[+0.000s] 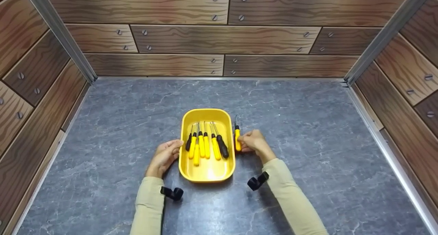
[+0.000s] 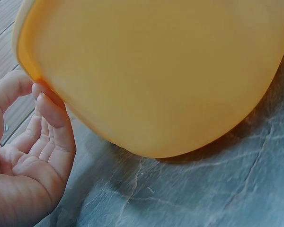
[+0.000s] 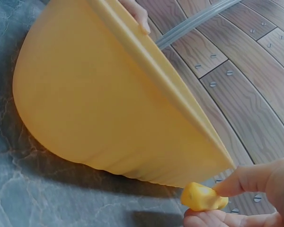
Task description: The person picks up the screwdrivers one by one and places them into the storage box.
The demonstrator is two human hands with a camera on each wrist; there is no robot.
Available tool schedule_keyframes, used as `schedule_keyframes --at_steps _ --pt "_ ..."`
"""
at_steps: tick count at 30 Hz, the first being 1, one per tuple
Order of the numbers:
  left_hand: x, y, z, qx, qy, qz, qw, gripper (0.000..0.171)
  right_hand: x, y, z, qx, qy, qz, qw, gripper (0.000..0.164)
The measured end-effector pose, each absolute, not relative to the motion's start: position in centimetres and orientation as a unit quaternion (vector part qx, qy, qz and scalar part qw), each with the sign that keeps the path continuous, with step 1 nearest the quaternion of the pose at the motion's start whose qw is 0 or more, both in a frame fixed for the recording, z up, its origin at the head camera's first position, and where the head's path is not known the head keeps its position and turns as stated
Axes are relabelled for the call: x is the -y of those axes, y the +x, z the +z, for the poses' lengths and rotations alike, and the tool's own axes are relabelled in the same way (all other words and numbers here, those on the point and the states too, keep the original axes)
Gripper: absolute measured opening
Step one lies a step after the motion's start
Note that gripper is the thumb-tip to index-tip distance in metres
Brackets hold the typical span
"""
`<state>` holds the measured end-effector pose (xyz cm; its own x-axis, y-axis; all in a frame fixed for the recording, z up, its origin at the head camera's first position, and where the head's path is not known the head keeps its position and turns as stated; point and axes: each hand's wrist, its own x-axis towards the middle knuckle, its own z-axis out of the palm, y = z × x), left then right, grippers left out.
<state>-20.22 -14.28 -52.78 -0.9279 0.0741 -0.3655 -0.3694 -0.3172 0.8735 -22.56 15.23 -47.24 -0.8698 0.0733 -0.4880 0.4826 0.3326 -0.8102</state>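
Note:
A yellow tray (image 1: pixel 207 173) with rounded corners holds several screwdrivers (image 1: pixel 202 144), some with yellow handles and some with black ones, their shafts pointing away from me. My left hand (image 1: pixel 166 156) pinches the tray's left rim between thumb and fingers, seen closely in the left wrist view at the tray's wall (image 2: pixel 156 85). Just outside the right rim, my right hand (image 1: pixel 254 142) pinches a yellow-handled screwdriver (image 1: pixel 237 139) upright, shaft pointing away. In the right wrist view the handle's yellow end (image 3: pixel 201 196) shows between thumb and fingers, beside the tray's outer wall.
The tray stands on a grey marbled tabletop (image 1: pixel 301 125). Wood-patterned panels (image 1: pixel 219 39) enclose the back and both sides, with metal rails (image 1: pixel 364 46) at the corners. Small black cameras (image 1: pixel 256 182) are worn on both wrists over pale sleeves (image 1: pixel 294 200).

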Motion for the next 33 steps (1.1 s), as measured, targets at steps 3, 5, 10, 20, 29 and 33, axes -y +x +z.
schedule_keyframes --at_steps 3,5,10,20,29,33 --pt "14.2 -20.2 -52.8 -0.568 -0.133 0.801 0.136 0.021 -15.3 -22.5 -47.0 -0.795 0.17 -0.552 0.184 0.011" --pt "14.2 -20.2 -52.8 -0.567 -0.134 0.801 0.136 0.023 -15.3 -22.4 -46.9 -0.795 0.169 -0.554 0.183 0.01" --pt "14.3 -20.3 -52.9 -0.565 -0.126 0.803 0.139 0.029 -15.3 -22.3 -46.6 -0.793 0.158 -0.562 0.177 0.013" --pt "14.4 -20.2 -52.9 -0.565 -0.121 0.804 0.142 0.017 -15.3 -22.2 -46.1 -0.783 0.147 -0.581 0.169 0.02" --pt "14.5 -20.3 -52.9 -0.568 -0.124 0.8 0.146 0.025 -15.1 -22.1 -45.3 -0.787 0.149 -0.574 0.173 0.025" --pt "14.5 -20.3 -52.8 -0.565 -0.124 0.802 0.148 0.025 -14.9 -22.0 -45.2 -0.782 0.14 -0.582 0.172 0.023"
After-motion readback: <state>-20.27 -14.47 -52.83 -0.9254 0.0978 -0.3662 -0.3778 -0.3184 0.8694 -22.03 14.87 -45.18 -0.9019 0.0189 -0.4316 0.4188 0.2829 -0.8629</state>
